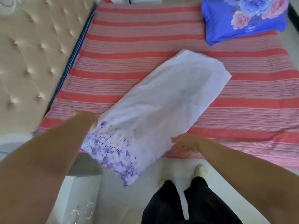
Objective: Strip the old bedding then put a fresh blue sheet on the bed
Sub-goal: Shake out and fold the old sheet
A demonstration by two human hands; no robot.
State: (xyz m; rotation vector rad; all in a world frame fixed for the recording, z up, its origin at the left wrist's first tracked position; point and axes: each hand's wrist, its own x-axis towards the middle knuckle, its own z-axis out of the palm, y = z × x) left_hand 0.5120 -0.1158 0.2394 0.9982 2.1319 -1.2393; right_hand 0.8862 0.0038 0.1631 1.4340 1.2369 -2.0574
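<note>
A red and pink striped sheet (pixel 145 38) covers the bed. On it lies a folded white cloth with a purple flower print (pixel 161 102), set diagonally, its printed end hanging past the bed's near edge. My left hand (pixel 90 122) grips the cloth's left edge by the printed end, with the fingers partly hidden under the fabric. My right hand (pixel 184 143) touches the cloth's right edge; blur hides whether it pinches the fabric. A blue pillow with pink and blue roses (pixel 242 20) lies at the far right corner of the bed.
A beige tufted headboard (pixel 32 54) stands along the left. A white bedside cabinet (pixel 77 204) sits at the lower left. My legs in black trousers (pixel 178 204) and light shoes stand on the pale floor at the bed's near edge.
</note>
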